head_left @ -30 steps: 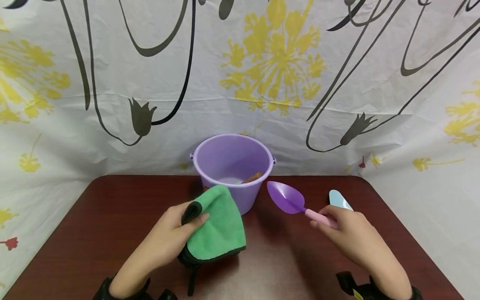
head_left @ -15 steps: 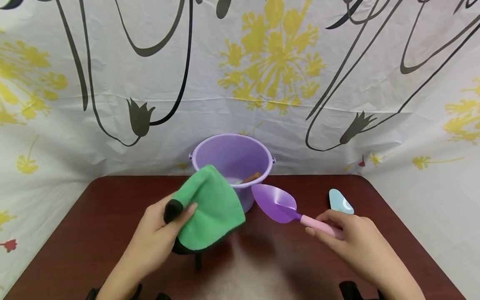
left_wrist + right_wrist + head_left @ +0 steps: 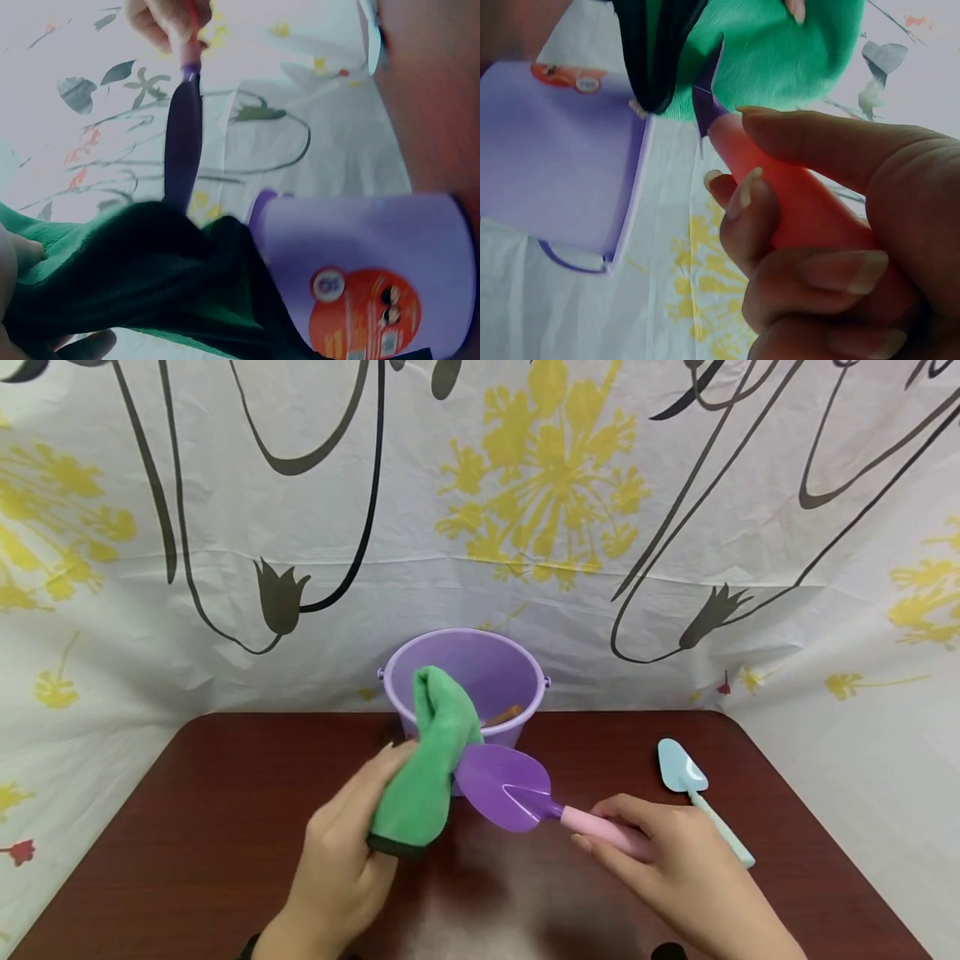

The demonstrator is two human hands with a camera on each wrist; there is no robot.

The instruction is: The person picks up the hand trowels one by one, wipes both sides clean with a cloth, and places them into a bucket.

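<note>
My left hand point(image 3: 348, 852) grips a green cloth point(image 3: 435, 760) with a dark border, folded over and raised above the table in front of the bucket. In my right hand point(image 3: 675, 860) is a toy trowel point(image 3: 510, 789), held by its pink handle with the fingers curled round it. The trowel's purple blade points left, and its tip meets the cloth's edge in the head view. Seen from the right wrist, the trowel blade point(image 3: 709, 94) lies against the green cloth point(image 3: 780, 56). The left wrist view shows the cloth point(image 3: 150, 270) bunched, the blade point(image 3: 184, 142) reaching it.
Behind the cloth a purple bucket point(image 3: 517, 660) stands at the table's back edge, a brown-handled item point(image 3: 504, 716) inside. A light blue trowel point(image 3: 682, 768) lies at the right on the dark red table point(image 3: 225, 810). A patterned sheet point(image 3: 360, 527) hangs behind.
The purple trowel has moved left and nearer me until its tip reaches the cloth. The cloth has been lifted and turned, now folded narrower. The blue trowel's handle has come into view.
</note>
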